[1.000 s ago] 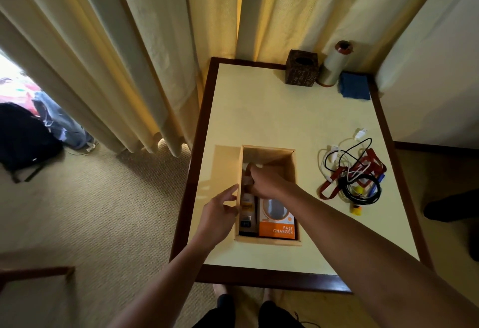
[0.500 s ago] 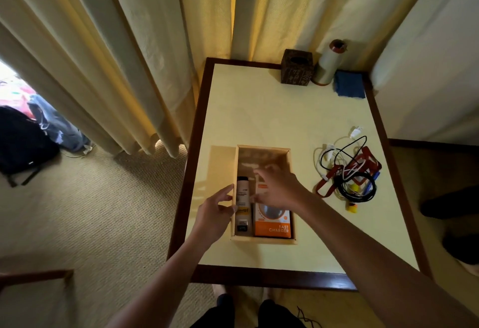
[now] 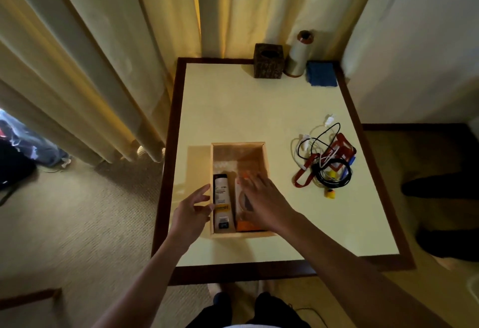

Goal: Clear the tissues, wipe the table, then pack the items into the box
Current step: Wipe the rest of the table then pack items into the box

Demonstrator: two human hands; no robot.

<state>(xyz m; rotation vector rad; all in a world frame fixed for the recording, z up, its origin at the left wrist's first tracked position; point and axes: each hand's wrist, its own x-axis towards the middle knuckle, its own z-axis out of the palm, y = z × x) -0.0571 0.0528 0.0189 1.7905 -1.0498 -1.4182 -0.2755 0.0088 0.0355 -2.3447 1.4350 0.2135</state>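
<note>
An open wooden box (image 3: 238, 145) sits on the cream table (image 3: 233, 109) near its front edge. Inside lie a white tube (image 3: 221, 199) along the left wall and an orange charger pack (image 3: 245, 225), mostly covered by my right hand (image 3: 261, 202). That hand hovers over the box's right half, fingers spread, holding nothing. My left hand (image 3: 193, 211) is open beside the box's left wall, its fingertips at the rim. A tangle of black, white and red cables (image 3: 325, 161) lies on the table to the right of the box, with a small yellow piece (image 3: 330, 194) beside it.
At the table's far edge stand a dark tissue holder (image 3: 268, 61), a pale spool (image 3: 298, 55) and a blue cloth (image 3: 321, 74). Curtains hang to the left and behind. Dark shoes of another person (image 3: 440, 187) are on the floor at right. My feet are under the near edge.
My right hand has let go of the tube at the box's left, lifted and moved right over the charger pack. My left hand stays beside the box wall.
</note>
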